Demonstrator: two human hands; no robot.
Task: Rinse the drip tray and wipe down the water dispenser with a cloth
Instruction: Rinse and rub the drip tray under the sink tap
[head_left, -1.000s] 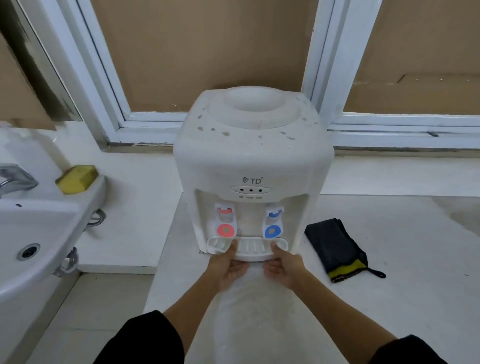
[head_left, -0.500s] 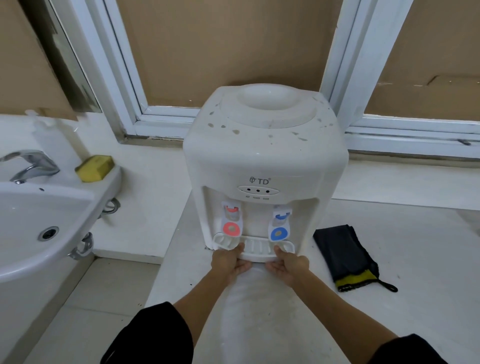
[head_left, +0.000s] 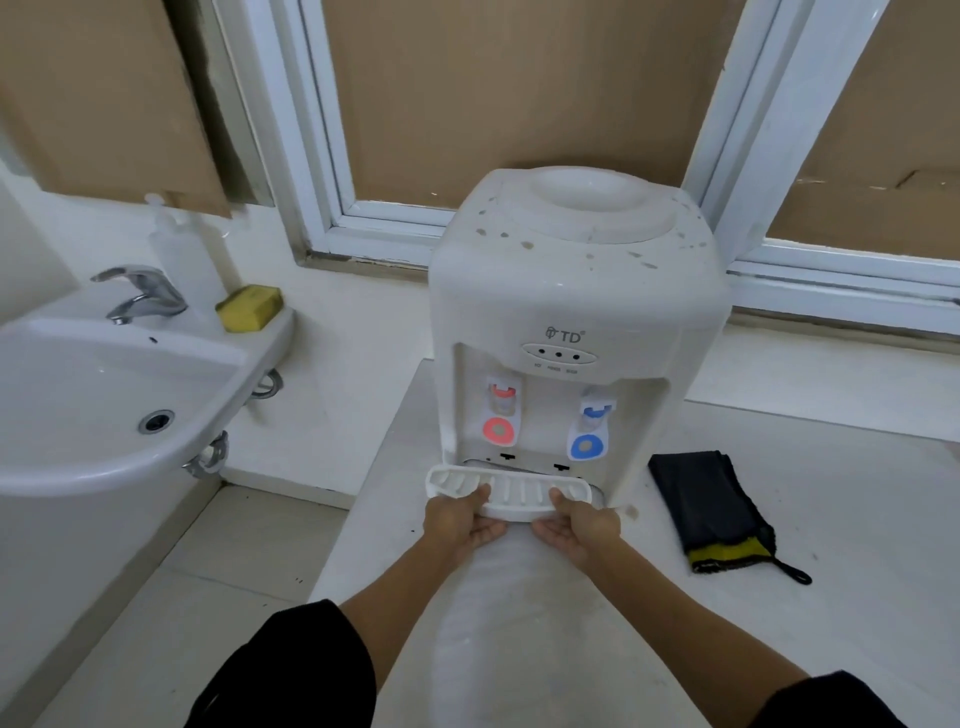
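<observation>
1. Tray: drip tray (head_left: 506, 486), white slatted plastic, sat partly out of its slot at the foot of the water dispenser (head_left: 569, 332); we judged it light, stiff, probably slick if wet.
2. Grip: our left hand (head_left: 457, 522) and right hand (head_left: 582, 525) pinched its front lip, thumbs on top, fingers under (the best hold, we judged, keeping it level).
3. Cloth: dark cloth (head_left: 709, 512) lay on the counter beside the dispenser.
4. Sink (head_left: 119, 395) stood to the left, well apart.

White plastic drip tray (head_left: 511, 488), dark cloth (head_left: 711, 509), glossy faucet (head_left: 140, 291)
</observation>
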